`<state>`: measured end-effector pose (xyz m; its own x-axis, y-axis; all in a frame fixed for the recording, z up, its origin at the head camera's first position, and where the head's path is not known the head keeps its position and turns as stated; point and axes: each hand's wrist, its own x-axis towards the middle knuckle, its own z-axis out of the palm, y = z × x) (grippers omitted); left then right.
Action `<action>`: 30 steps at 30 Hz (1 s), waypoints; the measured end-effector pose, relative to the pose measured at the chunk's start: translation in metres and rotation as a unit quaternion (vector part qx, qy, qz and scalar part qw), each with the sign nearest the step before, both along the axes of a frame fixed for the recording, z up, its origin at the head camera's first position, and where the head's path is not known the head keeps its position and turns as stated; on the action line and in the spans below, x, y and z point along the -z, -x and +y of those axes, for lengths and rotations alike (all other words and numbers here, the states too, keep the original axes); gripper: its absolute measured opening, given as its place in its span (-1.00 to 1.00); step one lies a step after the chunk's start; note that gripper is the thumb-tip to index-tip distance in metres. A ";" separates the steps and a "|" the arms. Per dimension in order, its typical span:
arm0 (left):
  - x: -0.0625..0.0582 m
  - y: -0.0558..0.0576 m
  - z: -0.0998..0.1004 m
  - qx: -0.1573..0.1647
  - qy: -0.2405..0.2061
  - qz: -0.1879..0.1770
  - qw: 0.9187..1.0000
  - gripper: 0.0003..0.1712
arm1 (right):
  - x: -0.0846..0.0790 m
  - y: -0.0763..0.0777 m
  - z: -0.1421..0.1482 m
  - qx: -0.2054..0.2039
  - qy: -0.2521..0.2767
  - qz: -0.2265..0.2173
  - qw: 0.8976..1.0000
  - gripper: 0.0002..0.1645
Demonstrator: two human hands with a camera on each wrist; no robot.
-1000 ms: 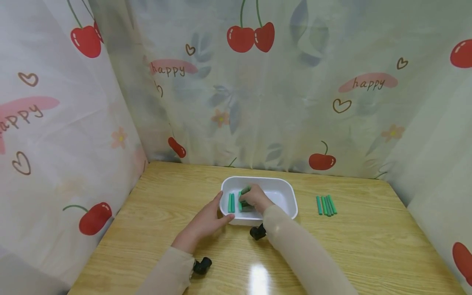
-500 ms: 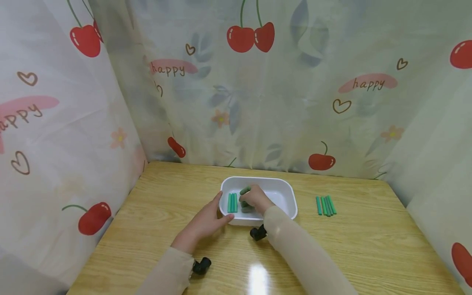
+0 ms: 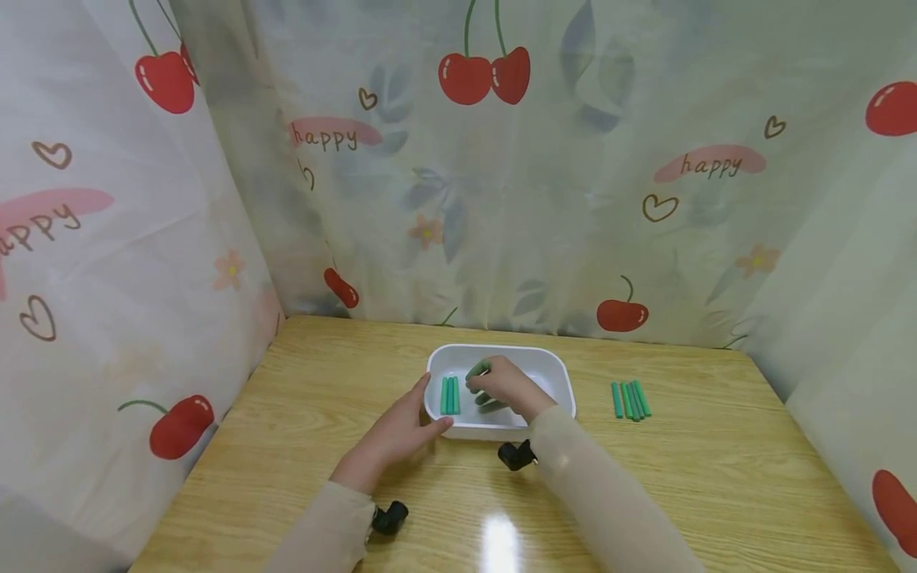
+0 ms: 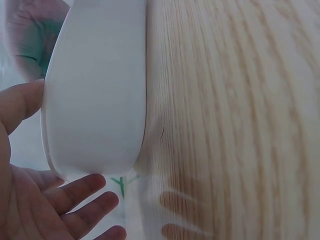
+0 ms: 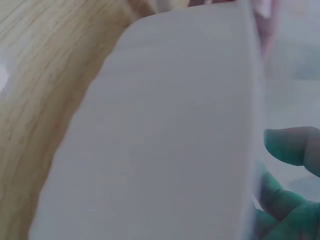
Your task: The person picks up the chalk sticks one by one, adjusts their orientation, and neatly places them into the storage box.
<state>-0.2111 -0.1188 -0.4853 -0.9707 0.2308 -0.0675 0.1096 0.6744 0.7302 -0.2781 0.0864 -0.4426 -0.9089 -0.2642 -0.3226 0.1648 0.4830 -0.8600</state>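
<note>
In the head view a white plastic box point(image 3: 555, 374) stands on the wooden table. Three slim green sticks point(image 3: 450, 396) lie side by side at its left end. My left hand point(image 3: 399, 430) rests on the box's left front corner, fingers spread; in the left wrist view its thumb point(image 4: 25, 102) touches the rim. My right hand point(image 3: 505, 383) hovers over the box's middle, right of the sticks, holding nothing that I can see. Its thumb and fingers are apart in the right wrist view, tinted green like the sticks.
Several more green sticks point(image 3: 630, 400) lie in a row on the table point(image 3: 716, 461), right of the box. A cherry-patterned curtain point(image 3: 501, 199) closes off the back and sides. A black wrist camera point(image 3: 390, 517) sits at my left cuff.
My right hand has set a green stick down beside the other two in the box, let go of it and drawn back slightly right. My left hand has stayed on the corner.
</note>
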 end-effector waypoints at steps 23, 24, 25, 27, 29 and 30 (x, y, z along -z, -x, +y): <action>-0.001 0.000 0.001 -0.002 -0.001 0.000 1.000 0.15 | -0.049 -0.031 0.035 -0.073 -0.036 0.074 0.994 -0.74; 0.000 -0.001 0.001 -0.002 -0.001 0.002 1.000 0.14 | -0.050 -0.033 0.038 -0.073 -0.035 0.077 0.994 -0.73; 0.000 -0.001 0.001 -0.004 0.001 0.000 1.000 0.14 | -0.051 -0.035 0.040 -0.071 -0.033 0.080 0.994 -0.72; 0.000 -0.001 0.001 -0.006 0.004 -0.001 1.000 0.14 | -0.054 -0.037 0.046 -0.070 -0.026 0.083 0.994 -0.70; 0.001 -0.001 0.001 -0.009 0.007 -0.002 1.000 0.13 | -0.056 -0.039 0.051 -0.066 -0.016 0.084 0.994 -0.70; 0.001 -0.001 0.001 -0.010 0.007 -0.001 1.000 0.13 | -0.058 -0.040 0.054 -0.065 -0.014 0.087 0.994 -0.71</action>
